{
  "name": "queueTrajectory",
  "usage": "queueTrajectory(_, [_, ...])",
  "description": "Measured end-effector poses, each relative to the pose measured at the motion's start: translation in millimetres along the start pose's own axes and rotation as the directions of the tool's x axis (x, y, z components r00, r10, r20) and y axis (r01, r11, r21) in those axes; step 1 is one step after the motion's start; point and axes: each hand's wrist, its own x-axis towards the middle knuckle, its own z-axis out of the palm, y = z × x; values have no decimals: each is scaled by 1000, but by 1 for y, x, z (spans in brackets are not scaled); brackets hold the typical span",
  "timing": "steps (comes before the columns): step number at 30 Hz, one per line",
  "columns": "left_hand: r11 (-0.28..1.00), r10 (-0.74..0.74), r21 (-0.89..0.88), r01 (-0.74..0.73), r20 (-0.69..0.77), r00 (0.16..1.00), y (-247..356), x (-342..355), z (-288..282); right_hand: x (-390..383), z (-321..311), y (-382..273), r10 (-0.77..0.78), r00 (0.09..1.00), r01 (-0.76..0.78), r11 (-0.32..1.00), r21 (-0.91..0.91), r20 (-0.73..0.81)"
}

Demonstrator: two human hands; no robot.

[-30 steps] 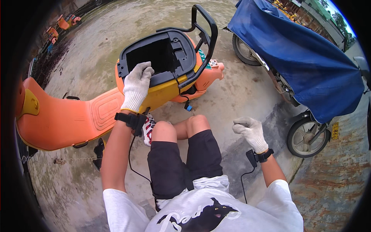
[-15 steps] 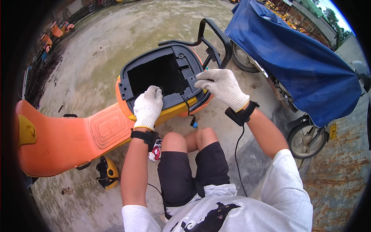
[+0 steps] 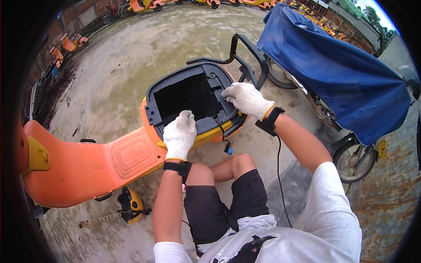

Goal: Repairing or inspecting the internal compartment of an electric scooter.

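Observation:
An orange and yellow electric scooter (image 3: 94,162) stands before me, its grey plastic seat frame (image 3: 206,127) uncovered around a dark, open compartment (image 3: 186,98). My left hand (image 3: 180,133), in a white knit glove, rests at the frame's near edge with its fingers bent together over the inner rim. My right hand (image 3: 246,97), gloved alike, is at the frame's right side, fingers curled down and pressed together. What either set of fingertips holds, if anything, is hidden. A cable with a blue connector (image 3: 228,150) hangs from the frame's near side.
A black tubular rack (image 3: 258,48) rises behind the frame. On the right stands a motorcycle under a blue cover (image 3: 324,74). A yellow and black helmet (image 3: 133,204) lies on the concrete below the scooter. More orange and yellow scooters (image 3: 144,5) line the far edge.
The view has shifted, so the scooter sits lower and farther right. My right hand has moved slightly inward onto the frame's right side, its fingers curling more. My left hand stays at the near rim.

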Motion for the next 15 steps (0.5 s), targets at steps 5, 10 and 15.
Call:
queueTrajectory(5, [1000,2,17,-1,-44,999,0,-1,0,7,4,-5,-56,997,63,984,-169,49])
queueTrajectory(10, [1000,-2,0,2,-61,998,-1,-1,3,7,1,-14,-117,991,133,922,-362,66])
queueTrajectory(15, [998,41,55,-36,-89,995,-3,0,1,13,0,-30,42,976,44,923,-382,213])
